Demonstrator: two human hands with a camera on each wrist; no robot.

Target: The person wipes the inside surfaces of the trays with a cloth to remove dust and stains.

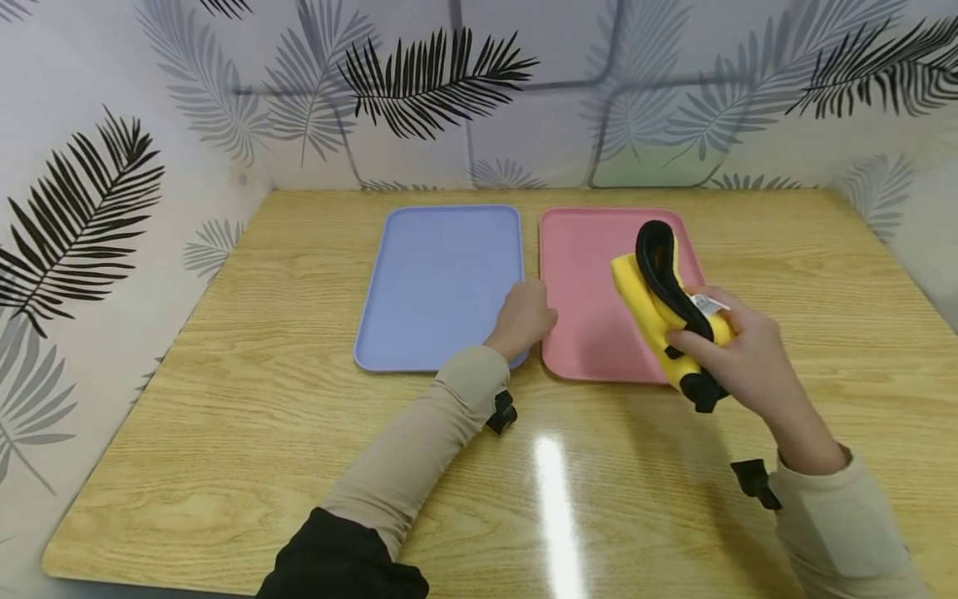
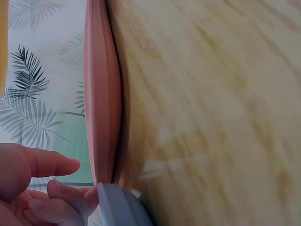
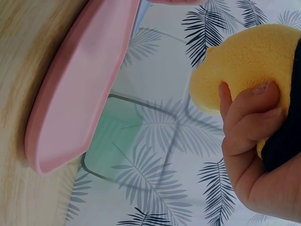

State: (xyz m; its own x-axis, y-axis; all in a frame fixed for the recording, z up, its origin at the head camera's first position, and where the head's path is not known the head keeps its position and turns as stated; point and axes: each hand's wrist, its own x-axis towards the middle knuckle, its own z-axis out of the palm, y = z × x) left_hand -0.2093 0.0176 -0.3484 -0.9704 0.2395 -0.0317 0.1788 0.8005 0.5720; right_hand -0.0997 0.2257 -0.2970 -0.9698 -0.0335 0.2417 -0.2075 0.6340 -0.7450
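Note:
A soft yellow-and-black plush item (image 1: 644,304) with a white tag hangs in the air over the right side of the pink tray (image 1: 584,291). My right hand (image 1: 748,358) grips it, thumb on the near side. In the right wrist view, curled fingers press into its fuzzy yellow surface (image 3: 249,61). The blue tray (image 1: 449,283) lies flat to the left of the pink one. Over the narrow gap between both trays is my left hand (image 1: 522,314), near their facing rims. Its fingers are loosely bent and hold nothing; whether they touch a rim I cannot tell.
Both trays lie on a wood-grain table (image 1: 247,399), which reaches well beyond them on either side. A white sheet with leaf prints (image 1: 441,83) surrounds the table's back and sides. Black clips (image 1: 503,412) are at both wrists.

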